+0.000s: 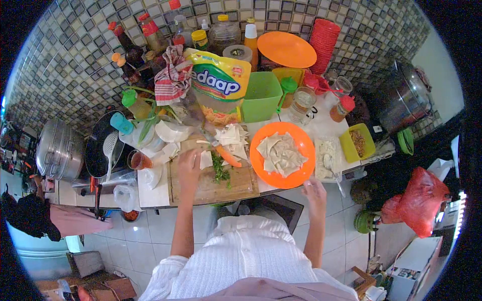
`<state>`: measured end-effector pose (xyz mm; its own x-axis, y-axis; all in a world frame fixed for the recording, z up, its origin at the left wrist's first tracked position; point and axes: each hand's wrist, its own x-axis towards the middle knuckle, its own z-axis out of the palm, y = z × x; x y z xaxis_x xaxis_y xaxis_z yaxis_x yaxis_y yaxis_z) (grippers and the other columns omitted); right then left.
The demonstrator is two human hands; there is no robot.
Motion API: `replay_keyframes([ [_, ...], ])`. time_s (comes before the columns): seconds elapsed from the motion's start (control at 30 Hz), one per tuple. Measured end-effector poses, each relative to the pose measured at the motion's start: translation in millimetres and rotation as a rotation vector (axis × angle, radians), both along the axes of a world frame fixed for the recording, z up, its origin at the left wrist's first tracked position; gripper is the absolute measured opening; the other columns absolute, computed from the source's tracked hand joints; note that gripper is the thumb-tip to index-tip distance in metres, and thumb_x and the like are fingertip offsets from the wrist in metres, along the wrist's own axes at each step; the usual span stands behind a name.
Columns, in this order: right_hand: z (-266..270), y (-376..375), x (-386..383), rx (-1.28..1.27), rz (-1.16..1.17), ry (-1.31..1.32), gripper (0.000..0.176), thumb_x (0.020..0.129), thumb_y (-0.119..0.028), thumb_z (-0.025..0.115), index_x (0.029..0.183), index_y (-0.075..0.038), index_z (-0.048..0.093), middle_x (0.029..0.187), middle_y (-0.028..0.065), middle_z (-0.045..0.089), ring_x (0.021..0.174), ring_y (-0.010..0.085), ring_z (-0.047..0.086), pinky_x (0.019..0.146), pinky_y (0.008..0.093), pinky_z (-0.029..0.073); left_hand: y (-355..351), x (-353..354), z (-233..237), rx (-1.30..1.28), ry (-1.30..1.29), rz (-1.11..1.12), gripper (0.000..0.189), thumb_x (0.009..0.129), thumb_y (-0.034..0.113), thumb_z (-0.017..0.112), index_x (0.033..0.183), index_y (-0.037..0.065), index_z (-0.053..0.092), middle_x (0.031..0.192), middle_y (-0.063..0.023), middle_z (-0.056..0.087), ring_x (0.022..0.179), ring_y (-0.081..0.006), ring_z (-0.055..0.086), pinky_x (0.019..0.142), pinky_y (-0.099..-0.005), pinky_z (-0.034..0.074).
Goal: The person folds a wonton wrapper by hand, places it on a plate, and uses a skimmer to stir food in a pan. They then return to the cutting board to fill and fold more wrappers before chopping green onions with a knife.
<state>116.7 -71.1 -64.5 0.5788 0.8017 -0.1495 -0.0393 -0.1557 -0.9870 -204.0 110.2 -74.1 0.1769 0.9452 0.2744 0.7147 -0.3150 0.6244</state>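
Observation:
My left hand (189, 164) rests over the left part of the wooden cutting board (241, 188), its fingers stretched forward. Just right of its fingers lies a pale square wrapper (206, 159); I see no firm grip on it. Chopped green herbs (220, 169) and an orange-handled knife (227, 155) lie on the board, beside a loose stack of wrappers (233, 136). My right hand (315, 191) is by the lower right rim of an orange plate (259, 169), its fingers blurred. Folded dumplings (282, 154) are heaped on this plate.
A container of pale filling (328, 156) with a spoon stands right of the plate. Behind are a green tub (262, 95), a glass jar of water (303, 103) and a yellow snack bag (219, 78). A frying pan (95, 150) with a skimmer is at left.

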Motion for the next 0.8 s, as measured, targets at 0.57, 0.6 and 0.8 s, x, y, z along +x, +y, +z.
replay_keyframes([
  [0.57, -40, -22, 53, 0.464, -0.842, 0.4, 0.04, 0.085, -0.024, 0.053, 0.118, -0.006, 0.039, 0.08, 0.0023, 0.048, 0.063, 0.0106, 0.04, 0.056, 0.0241, 0.036, -4, 2, 3, -0.278, 0.005, 0.109, 0.02, 0.075, 0.013, 0.06, 0.091, 0.002, 0.055, 0.083, -0.0124, 0.054, 0.083, -0.0224, 0.052, 0.074, -0.0316, 0.04],
  [0.6, -45, -22, 59, 0.466, -0.856, 0.397, 0.04, 0.085, -0.024, 0.053, 0.118, -0.006, 0.039, 0.08, 0.0023, 0.048, 0.063, 0.0106, 0.04, 0.056, 0.0241, 0.036, -5, 5, 8, -0.344, -0.035, 0.131, 0.015, 0.077, 0.011, 0.058, 0.088, 0.001, 0.055, 0.081, -0.012, 0.054, 0.079, -0.02, 0.053, 0.072, -0.0293, 0.042],
  [0.8, -31, -11, 66, 0.283, -0.696, -0.167, 0.024, 0.089, -0.02, 0.044, 0.098, -0.002, 0.058, 0.079, 0.0068, 0.055, 0.068, 0.0138, 0.05, 0.063, 0.0259, 0.042, -5, -8, -22, 0.054, -0.271, 0.084, 0.012, 0.085, 0.01, 0.049, 0.091, 0.0, 0.049, 0.087, -0.0096, 0.055, 0.074, -0.018, 0.056, 0.063, -0.0277, 0.046],
])
